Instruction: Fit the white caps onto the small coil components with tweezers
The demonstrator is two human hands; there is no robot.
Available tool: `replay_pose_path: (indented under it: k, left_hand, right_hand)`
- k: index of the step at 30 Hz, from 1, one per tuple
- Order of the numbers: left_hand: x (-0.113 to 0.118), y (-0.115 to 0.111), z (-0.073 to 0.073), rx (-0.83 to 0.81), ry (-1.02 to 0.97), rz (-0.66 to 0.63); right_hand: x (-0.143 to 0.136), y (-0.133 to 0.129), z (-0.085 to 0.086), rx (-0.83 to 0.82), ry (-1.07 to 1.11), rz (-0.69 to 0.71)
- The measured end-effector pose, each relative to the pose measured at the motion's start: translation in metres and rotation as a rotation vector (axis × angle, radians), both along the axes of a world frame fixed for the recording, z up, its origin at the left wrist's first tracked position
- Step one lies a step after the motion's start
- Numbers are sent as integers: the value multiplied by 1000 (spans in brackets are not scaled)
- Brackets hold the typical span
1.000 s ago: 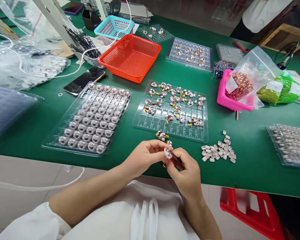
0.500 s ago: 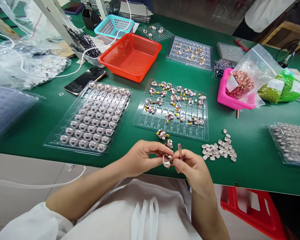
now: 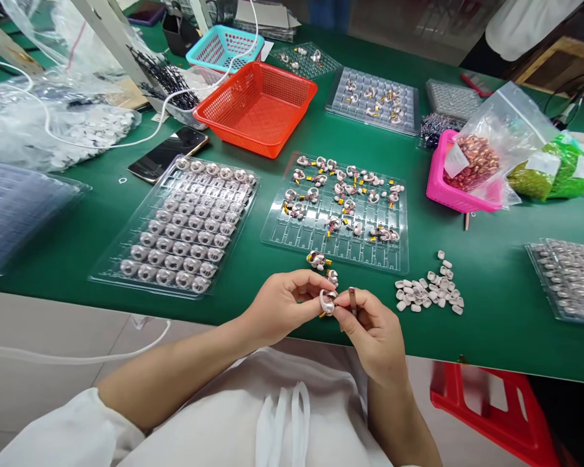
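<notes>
My left hand (image 3: 285, 305) pinches a pearly white C-shaped clip-on earbud (image 3: 327, 302) between thumb and index finger. A bit of yellow shows under the earbud. My right hand (image 3: 372, 327) is closed at the earbud's right side, its thumb and index fingertip meeting there. From that hand a thin flat stick-like tool (image 3: 353, 300) pokes upward; its lower part is hidden by the fingers. Just beyond the hands lie two more earbud pieces, one (image 3: 318, 260) with yellow tabs. Behind them a clear tray (image 3: 292, 235) carries many similar pieces.
Left stands a tray (image 3: 141, 285) of round pearly shells; small white caps (image 3: 428, 292) lie loose at right. Farther off are a red basket (image 3: 253, 110), a phone (image 3: 168, 152), a pink basket (image 3: 462, 198) with bagged parts, and a loaded grey tray (image 3: 372, 100).
Both hands have risen slightly with the earbud, which has turned a little. The tool tilts slightly differently. The whole view has shifted a bit.
</notes>
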State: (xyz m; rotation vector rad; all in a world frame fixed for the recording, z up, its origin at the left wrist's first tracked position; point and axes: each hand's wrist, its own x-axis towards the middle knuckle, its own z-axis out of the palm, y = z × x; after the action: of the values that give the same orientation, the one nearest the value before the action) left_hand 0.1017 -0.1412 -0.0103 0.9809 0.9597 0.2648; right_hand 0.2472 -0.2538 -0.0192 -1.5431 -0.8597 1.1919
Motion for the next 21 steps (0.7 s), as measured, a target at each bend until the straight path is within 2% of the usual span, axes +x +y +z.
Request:
replay_pose_path:
  k: [4, 11, 15, 21]
  left_hand:
    - [2, 1, -1, -137, -90, 49]
    - [7, 3, 2, -152, -83, 73]
    - [8, 6, -1, -232, -95, 78]
    - [9, 9, -6, -340, -76, 96]
  right_hand:
    - [-1, 1, 0, 43, 15, -35]
    - [-8, 6, 3, -45, 60, -170]
    - [-10, 7, 3, -48, 85, -231]
    - [-10, 11, 5, -80, 90, -237]
